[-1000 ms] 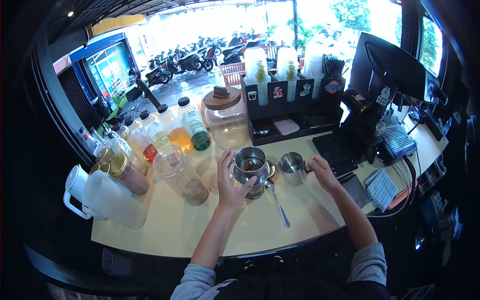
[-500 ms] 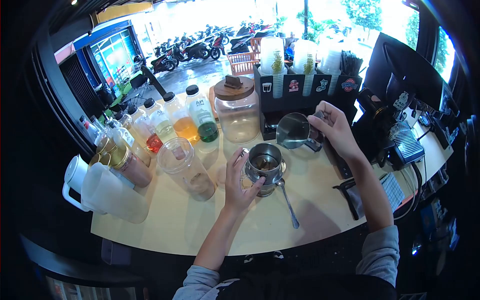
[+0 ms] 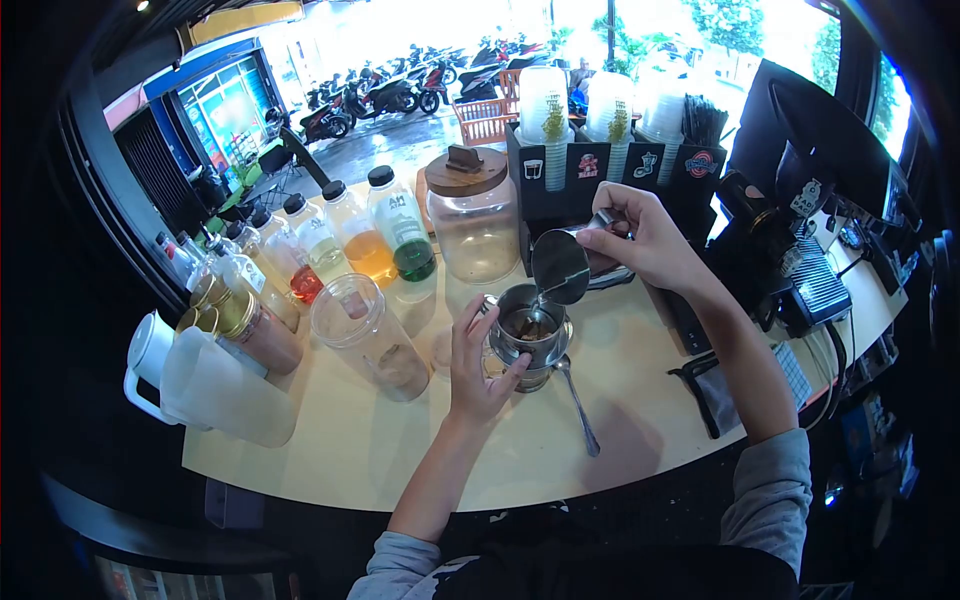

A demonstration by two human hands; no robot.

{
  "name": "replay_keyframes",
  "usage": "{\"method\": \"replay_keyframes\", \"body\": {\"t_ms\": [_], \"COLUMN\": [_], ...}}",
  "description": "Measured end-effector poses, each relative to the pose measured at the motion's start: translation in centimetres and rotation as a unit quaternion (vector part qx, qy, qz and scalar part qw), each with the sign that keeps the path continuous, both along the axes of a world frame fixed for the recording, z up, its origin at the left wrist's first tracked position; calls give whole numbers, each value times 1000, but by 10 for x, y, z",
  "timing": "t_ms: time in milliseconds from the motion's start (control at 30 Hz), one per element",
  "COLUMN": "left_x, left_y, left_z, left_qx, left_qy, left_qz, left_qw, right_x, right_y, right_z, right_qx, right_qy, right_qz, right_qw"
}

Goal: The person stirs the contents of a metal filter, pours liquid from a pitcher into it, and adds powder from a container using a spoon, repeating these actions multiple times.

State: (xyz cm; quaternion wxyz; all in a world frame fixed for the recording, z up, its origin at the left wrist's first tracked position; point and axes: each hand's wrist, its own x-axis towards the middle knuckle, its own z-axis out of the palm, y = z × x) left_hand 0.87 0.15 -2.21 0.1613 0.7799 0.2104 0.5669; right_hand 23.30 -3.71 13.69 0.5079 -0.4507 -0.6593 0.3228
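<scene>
My left hand [image 3: 474,368] is closed around the side of a metal coffee drip filter [image 3: 541,350], which sits upright on a cup mostly hidden below it. Dark, wet contents show inside the filter. In my right hand [image 3: 645,240] is the handle of a metal pitcher [image 3: 562,270], tipped over the filter. A thin clear stream runs from its lip into the filter. A spoon [image 3: 578,408] lies on the table just right of the filter. Left of my left hand stands an open clear plastic jar [image 3: 372,345] with brown contents low inside.
A large glass jar with a wooden lid [image 3: 472,225] stands behind the filter. Syrup bottles [image 3: 368,245] and pitchers [image 3: 225,385] line the left. At the back, a black holder [image 3: 600,170] carries stacked plastic cups. A black cloth [image 3: 708,395] and a coffee machine [image 3: 790,270] are at right.
My right hand has moved left and up and tilted the pitcher further, and liquid now streams into the drip filter. My left hand stays in place on the filter.
</scene>
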Motion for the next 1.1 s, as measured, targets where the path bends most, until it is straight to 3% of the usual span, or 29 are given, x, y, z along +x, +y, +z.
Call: {"method": "replay_keyframes", "body": {"t_ms": [167, 300, 400, 467, 1100], "left_x": [0, 0, 0, 0, 0], "left_y": [1, 1, 0, 0, -1], "left_z": [-2, -2, -2, -1, 1], "left_qx": [-2, 0, -2, -3, -1], "left_qy": [-3, -6, -4, -1, -5], "left_qz": [-1, -1, -1, 0, 0], "left_qw": [1000, 1000, 1000, 1000, 1000], "right_x": [2, 2, -1, 4, -1], "right_y": [4, 3, 0, 2, -3], "right_z": [0, -2, 0, -1, 5], "right_qx": [29, 37, 3, 49, 59], "right_qy": [-72, -63, 37, -55, -87], "right_qz": [-11, -10, -4, -34, -42], "right_qw": [997, 997, 999, 997, 994]}}
